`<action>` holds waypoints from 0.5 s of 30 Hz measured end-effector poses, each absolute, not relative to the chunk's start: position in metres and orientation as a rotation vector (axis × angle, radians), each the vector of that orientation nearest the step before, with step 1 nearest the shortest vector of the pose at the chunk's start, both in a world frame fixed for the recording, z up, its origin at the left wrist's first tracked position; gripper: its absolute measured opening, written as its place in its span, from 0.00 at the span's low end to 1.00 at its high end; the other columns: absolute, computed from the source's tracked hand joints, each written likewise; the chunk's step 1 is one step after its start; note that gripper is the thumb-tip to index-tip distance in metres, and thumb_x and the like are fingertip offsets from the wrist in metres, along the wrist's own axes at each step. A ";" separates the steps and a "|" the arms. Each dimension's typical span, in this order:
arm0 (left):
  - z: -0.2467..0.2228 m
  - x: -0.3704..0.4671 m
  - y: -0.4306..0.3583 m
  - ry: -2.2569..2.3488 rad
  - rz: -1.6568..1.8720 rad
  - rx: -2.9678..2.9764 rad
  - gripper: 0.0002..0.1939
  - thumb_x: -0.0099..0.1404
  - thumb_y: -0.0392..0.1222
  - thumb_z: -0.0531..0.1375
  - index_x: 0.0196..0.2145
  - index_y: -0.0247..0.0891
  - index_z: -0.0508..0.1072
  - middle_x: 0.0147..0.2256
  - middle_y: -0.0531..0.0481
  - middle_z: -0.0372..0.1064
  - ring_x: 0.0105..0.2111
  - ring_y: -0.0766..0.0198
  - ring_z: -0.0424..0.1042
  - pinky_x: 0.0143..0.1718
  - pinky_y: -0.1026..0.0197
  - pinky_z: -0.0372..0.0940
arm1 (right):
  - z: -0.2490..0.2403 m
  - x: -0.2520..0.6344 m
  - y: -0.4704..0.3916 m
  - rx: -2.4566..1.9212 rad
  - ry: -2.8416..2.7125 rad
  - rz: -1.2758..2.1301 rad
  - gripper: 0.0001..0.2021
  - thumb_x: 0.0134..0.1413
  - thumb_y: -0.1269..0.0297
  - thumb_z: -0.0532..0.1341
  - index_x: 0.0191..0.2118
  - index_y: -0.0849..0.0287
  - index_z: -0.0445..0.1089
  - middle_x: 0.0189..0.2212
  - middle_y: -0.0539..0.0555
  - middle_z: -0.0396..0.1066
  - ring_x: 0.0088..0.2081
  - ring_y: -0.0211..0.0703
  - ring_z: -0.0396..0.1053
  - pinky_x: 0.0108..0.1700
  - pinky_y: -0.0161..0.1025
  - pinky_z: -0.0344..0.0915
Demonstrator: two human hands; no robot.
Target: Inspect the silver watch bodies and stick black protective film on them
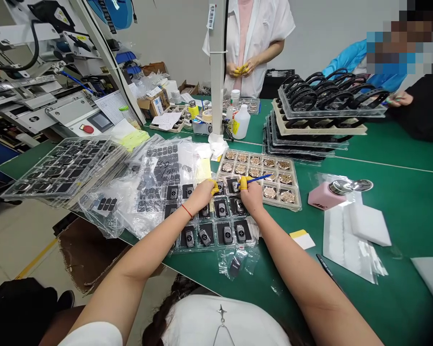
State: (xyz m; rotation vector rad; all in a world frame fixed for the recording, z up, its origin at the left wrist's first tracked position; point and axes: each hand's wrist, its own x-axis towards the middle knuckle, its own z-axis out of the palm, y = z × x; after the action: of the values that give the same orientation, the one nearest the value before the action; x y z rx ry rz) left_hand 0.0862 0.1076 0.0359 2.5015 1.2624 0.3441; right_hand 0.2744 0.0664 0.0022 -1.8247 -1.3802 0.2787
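While the right hand [251, 196] holds a thin blue stick [259, 178] between its fingers, the left hand [203, 193] is over the far part of a clear tray [216, 248]. I cannot tell if the left hand pinches anything (both hands wear yellow finger covers [215, 186]). Small dark watches [227, 234] sit in the clear tray, on the near side of the green table [411, 202]. Far and right of it is a tan tray [298, 187] with round gold parts [287, 197]. Farther right stands a pink bottle [323, 196].

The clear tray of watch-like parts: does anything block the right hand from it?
Nothing visible: the right hand, holding a blue stick, is at the far right corner of the clear tray.
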 end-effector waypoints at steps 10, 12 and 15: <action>0.039 0.134 0.096 1.157 0.289 2.547 0.11 0.67 0.37 0.56 0.46 0.34 0.70 0.42 0.44 0.71 0.43 0.59 0.71 0.45 0.53 0.68 | -0.004 0.275 0.068 -1.817 -1.467 0.184 0.18 0.62 0.60 0.45 0.31 0.60 0.68 0.27 0.58 0.70 0.30 0.48 0.66 0.33 0.40 0.56; 0.035 0.141 0.099 1.153 0.266 2.558 0.12 0.68 0.41 0.56 0.46 0.34 0.70 0.43 0.45 0.70 0.42 0.60 0.71 0.45 0.51 0.68 | -0.004 0.275 0.067 -1.817 -1.473 0.172 0.17 0.62 0.60 0.46 0.31 0.60 0.68 0.26 0.57 0.70 0.30 0.48 0.65 0.32 0.39 0.55; 0.030 0.145 0.105 1.164 0.235 2.570 0.13 0.68 0.43 0.57 0.46 0.33 0.70 0.43 0.45 0.70 0.42 0.60 0.71 0.44 0.51 0.69 | -0.005 0.275 0.067 -1.821 -1.470 0.160 0.17 0.62 0.61 0.46 0.30 0.59 0.68 0.25 0.56 0.69 0.29 0.47 0.65 0.31 0.39 0.54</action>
State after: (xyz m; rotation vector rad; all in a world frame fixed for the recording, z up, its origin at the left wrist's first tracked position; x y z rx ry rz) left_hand 0.1447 0.1049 0.0301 2.5702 1.1636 0.2353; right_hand 0.2751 0.0673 -0.0049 -1.8213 -1.4701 0.1595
